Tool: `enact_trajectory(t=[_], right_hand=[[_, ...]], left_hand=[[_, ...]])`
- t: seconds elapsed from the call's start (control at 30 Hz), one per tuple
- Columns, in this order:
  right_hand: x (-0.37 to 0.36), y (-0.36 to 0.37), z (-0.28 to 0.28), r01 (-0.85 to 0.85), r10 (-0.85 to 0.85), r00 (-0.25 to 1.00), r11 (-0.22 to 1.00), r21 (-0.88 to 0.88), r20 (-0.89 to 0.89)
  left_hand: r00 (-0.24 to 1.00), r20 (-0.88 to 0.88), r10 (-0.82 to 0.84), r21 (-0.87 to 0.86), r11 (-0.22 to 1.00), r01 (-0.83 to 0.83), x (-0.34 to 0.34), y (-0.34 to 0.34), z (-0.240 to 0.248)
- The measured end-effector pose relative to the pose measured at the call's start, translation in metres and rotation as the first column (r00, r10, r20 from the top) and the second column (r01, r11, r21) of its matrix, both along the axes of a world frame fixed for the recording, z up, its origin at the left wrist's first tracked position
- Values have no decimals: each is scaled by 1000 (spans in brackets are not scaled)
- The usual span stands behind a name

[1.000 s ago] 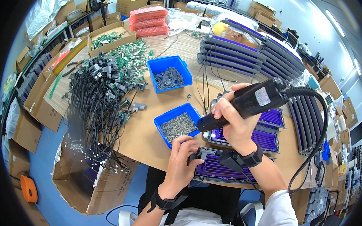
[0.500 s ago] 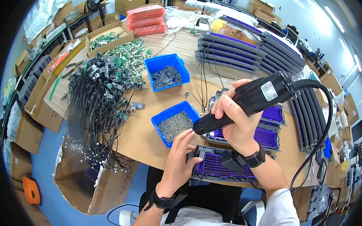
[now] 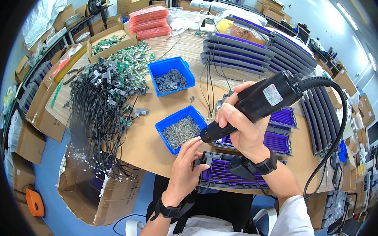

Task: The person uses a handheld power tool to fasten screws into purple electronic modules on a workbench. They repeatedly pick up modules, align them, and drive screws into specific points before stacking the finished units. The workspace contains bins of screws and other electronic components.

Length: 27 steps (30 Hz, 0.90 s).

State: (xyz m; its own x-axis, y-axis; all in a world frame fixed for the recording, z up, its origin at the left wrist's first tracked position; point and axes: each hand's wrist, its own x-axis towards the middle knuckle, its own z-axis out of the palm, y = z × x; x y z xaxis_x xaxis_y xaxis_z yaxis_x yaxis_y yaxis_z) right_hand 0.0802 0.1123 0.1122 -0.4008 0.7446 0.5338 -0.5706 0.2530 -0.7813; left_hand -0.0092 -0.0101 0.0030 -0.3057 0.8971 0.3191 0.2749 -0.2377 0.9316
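My right hand (image 3: 245, 127) is wrapped round a black electric screwdriver (image 3: 257, 100), which tilts down to the left. At its tip, the close-set fingertips of my left hand (image 3: 185, 162) meet the tool's nose; anything small between them is too tiny to make out. The left thumb lies against the left end of a dark grey housing with a purple slatted grille (image 3: 226, 172), at the table's near edge. Just beyond the left fingers sits a blue bin of small screws (image 3: 160, 138). My right wrist and a black strap device partly cover the housing.
Another blue bin (image 3: 156, 85) holds grey round parts. A heap of black cables (image 3: 100, 110) and green circuit boards (image 3: 130, 58) lies left. More purple-grilled housings (image 3: 276, 143) lie beyond my right hand; grey strips (image 3: 238, 54) are stacked behind. The screwdriver's thick cord (image 3: 345, 112) loops right.
The screwdriver and my right hand have shifted slightly left. My left hand stays almost in place at the tool's tip, and the whole view has drifted a little.
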Motion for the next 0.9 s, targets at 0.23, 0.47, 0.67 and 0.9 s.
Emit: enact_trajectory(t=[0.23,0.47,0.67,0.9], right_hand=[[9,-13,15,58,-71,990,992,109,123],[21,-33,15,-18,-52,961,969,248,272],[22,-37,0,-18,-14,970,991,130,243],[21,-34,-4,-58,-12,957,971,234,290]], left_hand=[[1000,15,5,28,1000,-5,1,0,0],[1000,-19,19,46,999,-18,-1,0,-7],[998,50,42,48,998,-44,3,2,-5],[998,17,58,61,996,-59,2,2,-5]])
